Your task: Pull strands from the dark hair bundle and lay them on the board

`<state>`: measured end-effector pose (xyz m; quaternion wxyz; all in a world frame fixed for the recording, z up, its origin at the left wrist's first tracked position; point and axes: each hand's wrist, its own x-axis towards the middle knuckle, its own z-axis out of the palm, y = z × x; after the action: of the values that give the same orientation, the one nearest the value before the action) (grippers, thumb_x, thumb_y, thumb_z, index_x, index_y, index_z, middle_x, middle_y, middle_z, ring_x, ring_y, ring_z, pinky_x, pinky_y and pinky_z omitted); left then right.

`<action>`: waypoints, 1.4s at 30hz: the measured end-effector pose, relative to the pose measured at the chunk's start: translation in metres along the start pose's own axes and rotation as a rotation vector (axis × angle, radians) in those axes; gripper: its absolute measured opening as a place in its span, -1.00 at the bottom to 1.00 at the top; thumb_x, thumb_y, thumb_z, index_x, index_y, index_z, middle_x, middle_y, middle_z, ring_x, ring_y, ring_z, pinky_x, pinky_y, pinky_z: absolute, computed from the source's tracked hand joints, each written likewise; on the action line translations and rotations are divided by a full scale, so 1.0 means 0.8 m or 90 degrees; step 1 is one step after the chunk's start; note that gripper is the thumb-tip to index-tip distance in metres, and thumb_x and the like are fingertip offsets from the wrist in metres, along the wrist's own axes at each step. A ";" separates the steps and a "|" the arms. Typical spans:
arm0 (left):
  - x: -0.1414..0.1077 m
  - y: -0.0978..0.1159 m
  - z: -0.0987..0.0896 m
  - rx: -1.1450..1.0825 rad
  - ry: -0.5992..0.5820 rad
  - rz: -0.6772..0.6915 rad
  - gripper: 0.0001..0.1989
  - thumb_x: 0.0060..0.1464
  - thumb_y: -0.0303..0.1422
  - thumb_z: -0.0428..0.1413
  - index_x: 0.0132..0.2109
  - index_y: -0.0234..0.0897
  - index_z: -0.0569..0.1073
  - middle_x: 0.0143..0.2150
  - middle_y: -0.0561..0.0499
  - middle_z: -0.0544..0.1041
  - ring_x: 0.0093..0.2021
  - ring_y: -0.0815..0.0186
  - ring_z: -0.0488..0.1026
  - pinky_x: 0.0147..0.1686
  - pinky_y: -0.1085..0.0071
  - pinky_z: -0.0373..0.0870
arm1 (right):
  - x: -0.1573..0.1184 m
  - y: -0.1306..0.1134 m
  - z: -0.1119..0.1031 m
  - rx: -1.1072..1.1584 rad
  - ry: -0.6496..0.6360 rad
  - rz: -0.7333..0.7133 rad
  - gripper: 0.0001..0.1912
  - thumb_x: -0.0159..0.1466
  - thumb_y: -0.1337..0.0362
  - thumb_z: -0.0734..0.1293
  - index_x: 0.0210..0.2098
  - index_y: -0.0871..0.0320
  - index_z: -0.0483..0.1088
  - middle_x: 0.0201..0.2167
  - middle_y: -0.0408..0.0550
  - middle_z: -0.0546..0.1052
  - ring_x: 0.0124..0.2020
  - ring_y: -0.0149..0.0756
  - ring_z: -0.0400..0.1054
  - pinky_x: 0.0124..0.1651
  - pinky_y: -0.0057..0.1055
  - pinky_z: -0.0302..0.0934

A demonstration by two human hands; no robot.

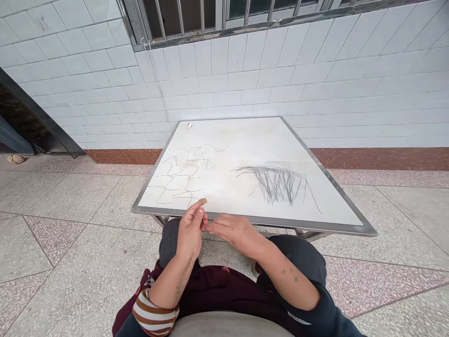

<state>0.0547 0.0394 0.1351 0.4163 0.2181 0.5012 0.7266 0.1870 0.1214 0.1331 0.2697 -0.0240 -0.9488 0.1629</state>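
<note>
Both hands meet over my lap, at the front edge of a white-topped table (224, 187). My left hand (191, 229) is closed in a pinch, thumb against fingers, with a tan wrap (203, 201) at one fingertip. My right hand (233, 229) is closed too, its fingertips touching the left ones. Whatever lies between the fingertips is too thin to make out. On the table's right half lies a tangled bundle of thin dark wire-like strands (278, 182). Several bent, kinked strands (189, 164) are spread loosely on the left half.
A small white and red object (189, 125) sits in the table's far left corner. Grey metal edging (329, 178) frames the tabletop. Behind stands a white tiled wall (228, 93) with a barred window (224, 18). My knees (298, 255) are under the table's near edge.
</note>
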 end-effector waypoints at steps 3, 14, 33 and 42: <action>-0.001 0.002 -0.002 0.004 -0.022 0.013 -0.54 0.03 -0.28 0.17 0.11 -0.21 0.38 -0.47 0.11 0.36 -0.50 0.48 0.26 -0.48 0.54 0.16 | -0.001 0.001 -0.005 0.025 0.008 0.012 -0.69 0.35 0.42 0.07 -0.09 0.07 0.37 -0.34 -0.06 0.45 -0.32 -0.34 0.24 -0.33 -0.42 0.17; -0.008 0.010 0.005 0.032 -0.061 0.012 -0.41 0.00 -0.35 0.21 0.19 -0.23 0.28 -0.46 0.09 0.42 -0.47 0.45 0.31 -0.47 0.54 0.17 | -0.002 0.007 -0.005 0.051 0.018 -0.032 -0.70 0.38 0.32 0.06 -0.26 0.06 0.42 -0.38 -0.05 0.48 -0.36 -0.30 0.23 -0.31 -0.34 0.17; -0.022 -0.002 0.013 0.001 -0.149 -0.102 -0.27 -0.06 -0.32 0.25 0.25 -0.16 0.17 -0.45 0.08 0.49 -0.50 0.44 0.35 -0.50 0.52 0.20 | -0.005 0.036 -0.001 0.891 0.061 0.495 -0.68 0.13 0.06 0.38 -0.28 0.20 0.43 -0.42 -0.14 0.43 -0.48 -0.51 0.23 -0.45 -0.55 0.08; -0.024 -0.007 0.017 0.001 -0.141 -0.119 -0.29 -0.06 -0.32 0.25 0.23 -0.15 0.19 -0.48 0.10 0.48 -0.53 0.46 0.33 -0.55 0.54 0.14 | -0.001 0.030 0.010 0.971 0.048 0.476 -0.67 0.14 0.04 0.36 -0.42 0.21 0.34 -0.61 -0.24 0.32 -0.59 -0.54 0.14 -0.56 -0.57 -0.12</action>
<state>0.0777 0.0318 0.1372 0.5345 0.2495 0.4708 0.6561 0.1826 0.1417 0.1188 0.1721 -0.1529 -0.4992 0.8353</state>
